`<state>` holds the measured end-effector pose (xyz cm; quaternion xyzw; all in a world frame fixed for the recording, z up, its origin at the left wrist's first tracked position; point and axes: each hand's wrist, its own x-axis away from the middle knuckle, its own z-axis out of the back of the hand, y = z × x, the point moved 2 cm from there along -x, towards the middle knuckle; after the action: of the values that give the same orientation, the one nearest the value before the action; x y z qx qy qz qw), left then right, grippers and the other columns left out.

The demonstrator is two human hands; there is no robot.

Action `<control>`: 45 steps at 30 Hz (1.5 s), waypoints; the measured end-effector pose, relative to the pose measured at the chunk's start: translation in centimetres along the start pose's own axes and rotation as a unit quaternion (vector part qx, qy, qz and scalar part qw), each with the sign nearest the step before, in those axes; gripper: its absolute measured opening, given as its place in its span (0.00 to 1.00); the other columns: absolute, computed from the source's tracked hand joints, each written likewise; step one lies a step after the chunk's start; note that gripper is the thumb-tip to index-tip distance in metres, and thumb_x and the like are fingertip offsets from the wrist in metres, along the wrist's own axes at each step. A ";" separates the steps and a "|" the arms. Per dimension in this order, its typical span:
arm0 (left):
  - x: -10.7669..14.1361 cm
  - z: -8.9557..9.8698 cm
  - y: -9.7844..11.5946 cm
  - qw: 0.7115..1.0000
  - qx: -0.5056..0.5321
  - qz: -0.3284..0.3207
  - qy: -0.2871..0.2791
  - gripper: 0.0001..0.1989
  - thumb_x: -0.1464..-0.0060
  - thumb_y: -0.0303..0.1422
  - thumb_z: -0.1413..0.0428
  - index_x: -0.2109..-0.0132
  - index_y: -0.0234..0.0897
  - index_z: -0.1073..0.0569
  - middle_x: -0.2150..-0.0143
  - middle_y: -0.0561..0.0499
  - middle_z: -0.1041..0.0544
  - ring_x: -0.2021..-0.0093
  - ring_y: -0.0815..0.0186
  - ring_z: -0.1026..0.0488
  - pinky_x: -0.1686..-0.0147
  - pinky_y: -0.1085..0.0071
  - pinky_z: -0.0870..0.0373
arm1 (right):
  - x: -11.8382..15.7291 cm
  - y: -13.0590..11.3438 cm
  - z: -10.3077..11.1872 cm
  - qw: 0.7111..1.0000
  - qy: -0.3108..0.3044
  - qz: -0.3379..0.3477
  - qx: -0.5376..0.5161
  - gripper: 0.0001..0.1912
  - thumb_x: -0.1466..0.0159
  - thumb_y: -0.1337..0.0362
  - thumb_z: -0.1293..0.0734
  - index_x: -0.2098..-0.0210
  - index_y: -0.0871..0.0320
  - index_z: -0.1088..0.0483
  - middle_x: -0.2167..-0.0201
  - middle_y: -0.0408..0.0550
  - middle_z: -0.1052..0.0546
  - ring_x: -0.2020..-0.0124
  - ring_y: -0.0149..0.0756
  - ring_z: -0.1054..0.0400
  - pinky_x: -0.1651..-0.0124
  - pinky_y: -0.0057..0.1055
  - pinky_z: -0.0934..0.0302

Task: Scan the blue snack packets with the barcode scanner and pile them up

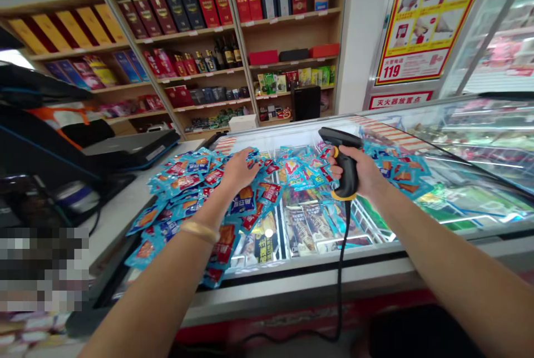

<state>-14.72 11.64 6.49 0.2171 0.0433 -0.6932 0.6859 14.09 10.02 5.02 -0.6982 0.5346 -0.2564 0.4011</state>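
Note:
A large heap of small blue and red snack packets (183, 182) covers the left part of the glass-topped freezer (250, 294). My left hand (240, 170) rests on the back of this heap, its fingers apart over the packets; whether a packet is under them is hidden. My right hand (362, 171) is wrapped round the handle of a black and yellow barcode scanner (347, 171), held above the glass with its cable hanging down in front. Smaller groups of packets lie behind the scanner (302, 168) and to its right (403, 171).
On the left counter (102, 235) stand a grey flat device (133, 143) and dark equipment. Shelves with boxes and bottles (198, 29) line the back. The scanner's black cable (340, 280) crosses the freezer's front edge.

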 end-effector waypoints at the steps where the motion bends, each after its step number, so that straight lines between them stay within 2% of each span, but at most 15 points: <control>1: 0.2 0.1 -0.9 0.999 -0.022 0.019 -0.025 0.28 0.41 0.37 0.50 0.36 0.32 0.38 0.38 0.40 0.31 0.39 0.53 0.34 0.39 0.62 0.39 | -0.5 0.5 -1.1 1.000 -0.006 -0.009 -0.004 0.12 0.47 0.58 0.30 0.71 0.59 0.33 0.77 0.42 0.33 0.82 0.25 0.43 0.81 0.24 0.44; 5: 1.2 -0.3 -2.0 0.992 -0.081 0.036 -0.085 0.28 0.39 0.43 0.52 0.37 0.32 0.35 0.41 0.39 0.28 0.41 0.52 0.32 0.41 0.60 0.38 | -2.2 2.5 -5.4 0.998 -0.032 -0.038 -0.026 0.11 0.45 0.59 0.31 0.71 0.60 0.33 0.78 0.41 0.32 0.83 0.24 0.43 0.81 0.23 0.43; 9: 1.4 -0.8 -1.7 0.992 -0.095 0.029 -0.075 0.22 0.37 0.39 0.55 0.41 0.35 0.30 0.46 0.40 0.24 0.44 0.52 0.29 0.43 0.59 0.37 | -2.9 4.6 -7.7 0.995 -0.054 -0.074 -0.031 0.10 0.45 0.60 0.31 0.70 0.60 0.32 0.79 0.41 0.32 0.83 0.24 0.42 0.81 0.22 0.43; 11: 1.4 -0.8 -1.8 0.996 -0.078 0.029 -0.045 0.20 0.36 0.34 0.57 0.44 0.35 0.27 0.49 0.40 0.22 0.47 0.54 0.26 0.45 0.60 0.36 | -2.8 5.3 -7.6 0.994 -0.058 -0.087 -0.024 0.10 0.45 0.60 0.31 0.71 0.60 0.32 0.78 0.41 0.32 0.83 0.24 0.42 0.82 0.22 0.43; 14: 1.4 -0.4 -2.2 0.998 -0.017 0.021 0.059 0.18 0.37 0.32 0.57 0.54 0.34 0.23 0.53 0.41 0.21 0.51 0.56 0.25 0.48 0.63 0.35 | -2.3 5.5 -6.8 0.993 -0.045 -0.104 -0.021 0.11 0.46 0.59 0.30 0.71 0.60 0.33 0.78 0.41 0.32 0.83 0.24 0.43 0.82 0.22 0.43; 16: 1.4 0.0 -2.4 0.990 0.050 0.020 0.134 0.17 0.38 0.33 0.56 0.65 0.34 0.24 0.60 0.43 0.20 0.56 0.58 0.25 0.53 0.66 0.33 | -2.0 5.4 -6.3 0.993 -0.040 -0.109 -0.030 0.11 0.46 0.59 0.30 0.70 0.60 0.33 0.78 0.41 0.32 0.83 0.23 0.43 0.82 0.22 0.44; 18: 1.5 0.0 -2.6 0.974 0.146 0.040 0.167 0.17 0.39 0.35 0.56 0.73 0.36 0.30 0.72 0.47 0.23 0.65 0.61 0.25 0.62 0.69 0.31 | -1.8 5.2 -6.1 0.993 -0.040 -0.108 -0.041 0.10 0.46 0.59 0.31 0.70 0.59 0.33 0.78 0.40 0.33 0.83 0.23 0.43 0.82 0.22 0.44; 21: 1.8 -0.5 -2.5 0.936 0.315 0.087 0.130 0.16 0.42 0.39 0.53 0.76 0.38 0.36 0.81 0.54 0.31 0.76 0.64 0.27 0.76 0.73 0.36 | -1.6 5.2 -6.0 0.992 -0.043 -0.112 -0.041 0.10 0.46 0.59 0.31 0.71 0.59 0.32 0.77 0.41 0.33 0.83 0.23 0.43 0.82 0.22 0.44; 23: 2.0 -1.0 -2.1 0.911 0.392 0.099 0.087 0.14 0.45 0.39 0.50 0.76 0.38 0.35 0.81 0.55 0.30 0.77 0.64 0.26 0.78 0.74 0.36 | -1.6 5.3 -6.0 0.991 -0.051 -0.117 -0.032 0.10 0.45 0.59 0.31 0.71 0.60 0.32 0.77 0.41 0.33 0.83 0.23 0.43 0.82 0.22 0.44; 25: 2.2 -1.2 -1.9 0.898 0.424 0.102 0.062 0.13 0.48 0.38 0.47 0.76 0.37 0.33 0.80 0.55 0.28 0.76 0.62 0.24 0.78 0.74 0.34 | -1.6 5.5 -6.0 0.991 -0.063 -0.117 -0.021 0.10 0.45 0.59 0.31 0.71 0.60 0.31 0.76 0.42 0.32 0.83 0.24 0.43 0.81 0.23 0.43; 36: 2.3 -1.4 -1.9 0.901 0.422 0.077 0.066 0.12 0.51 0.39 0.46 0.77 0.37 0.30 0.80 0.54 0.26 0.74 0.60 0.22 0.76 0.73 0.31 | -1.6 5.5 -6.2 0.991 -0.083 -0.106 0.002 0.11 0.45 0.58 0.31 0.71 0.60 0.33 0.76 0.42 0.32 0.83 0.24 0.44 0.80 0.24 0.43; 45: 2.3 -1.3 -1.8 0.918 0.385 0.074 0.063 0.13 0.51 0.39 0.47 0.77 0.37 0.31 0.81 0.54 0.28 0.74 0.60 0.23 0.79 0.74 0.36 | -1.7 5.6 -6.0 0.989 -0.097 -0.115 0.017 0.11 0.44 0.57 0.32 0.70 0.58 0.34 0.79 0.41 0.33 0.83 0.26 0.43 0.81 0.25 0.43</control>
<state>-16.10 10.07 4.09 0.5103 -0.2002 -0.5886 0.5942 5.86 9.35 3.71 -0.7694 0.4052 -0.2410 0.4309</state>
